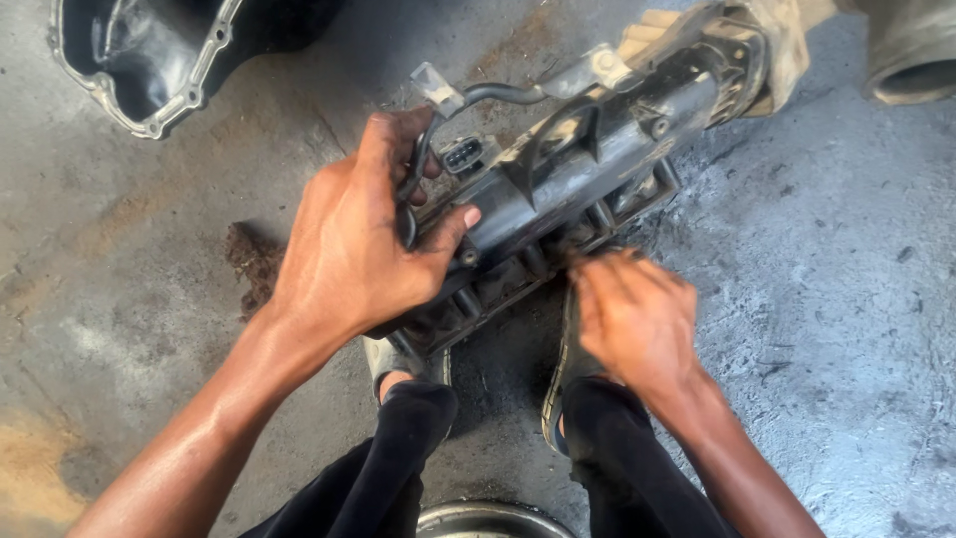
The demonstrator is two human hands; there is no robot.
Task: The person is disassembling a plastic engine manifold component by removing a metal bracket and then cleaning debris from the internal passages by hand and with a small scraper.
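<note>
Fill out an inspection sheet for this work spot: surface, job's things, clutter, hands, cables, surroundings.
Surface: grey concrete floor, stained, with a brown dirt patch.
Job's things: black ribbed engine part, grimy, tilted across the floor.
Clutter: dark metal pan with bolt-holed rim at upper left; a pipe end at upper right; a round metal rim at the bottom edge.
Hands: left hand grips the part's near end; right hand is blurred at the part's lower edge.
Cables: black hose looping to a grey connector.
Surroundings: the person's dark trouser legs and sandals.
</note>
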